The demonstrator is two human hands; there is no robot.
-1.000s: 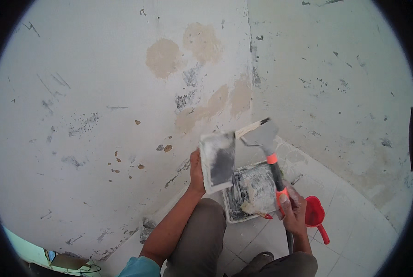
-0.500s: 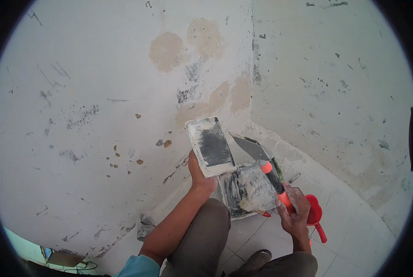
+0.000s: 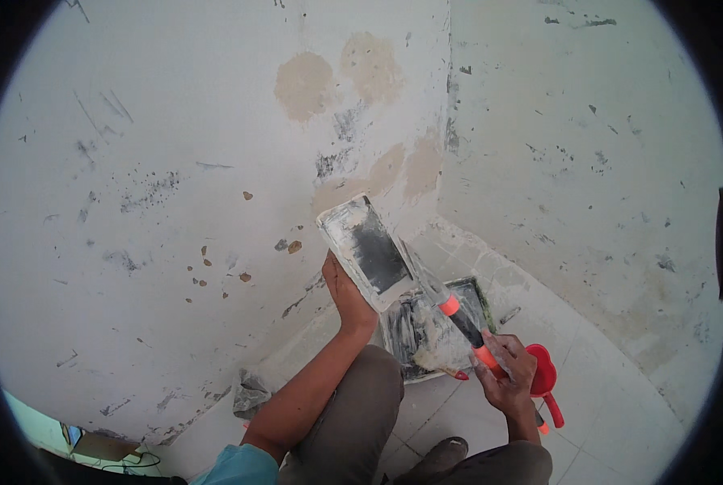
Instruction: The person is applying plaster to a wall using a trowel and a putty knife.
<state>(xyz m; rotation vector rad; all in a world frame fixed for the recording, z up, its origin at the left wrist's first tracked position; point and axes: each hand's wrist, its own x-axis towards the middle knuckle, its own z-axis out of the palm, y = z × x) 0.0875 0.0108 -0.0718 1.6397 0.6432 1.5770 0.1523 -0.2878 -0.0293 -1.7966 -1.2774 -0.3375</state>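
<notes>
My left hand [image 3: 350, 293] grips a rectangular putty board [image 3: 367, 252] from behind and below, its fingers mostly hidden. Whitish putty coats the board's rim and left part, around a dark bare patch. In my right hand [image 3: 509, 373] is a putty knife [image 3: 462, 322] with a black and orange handle. Its blade is tilted nearly edge-on and reaches the board's right edge; I cannot tell whether they touch. Below both tools sits a dark putty-smeared tray [image 3: 481, 301] on the floor. A lump of beige putty [image 3: 434, 354] and a small red-tipped piece lie in it.
A red dipper [image 3: 544, 378] lies right of my right hand. Another orange-ended tool [image 3: 543, 423] shows beside my right wrist. Crumpled grey cloth [image 3: 251, 394] rests by the left wall [image 3: 175, 267], which has beige patches and chips. The right wall [image 3: 572, 162] meets it at a corner.
The putty knife has moved left toward the board, and its blade has turned from broadside to nearly edge-on. The board has tilted and shifted slightly up and left.
</notes>
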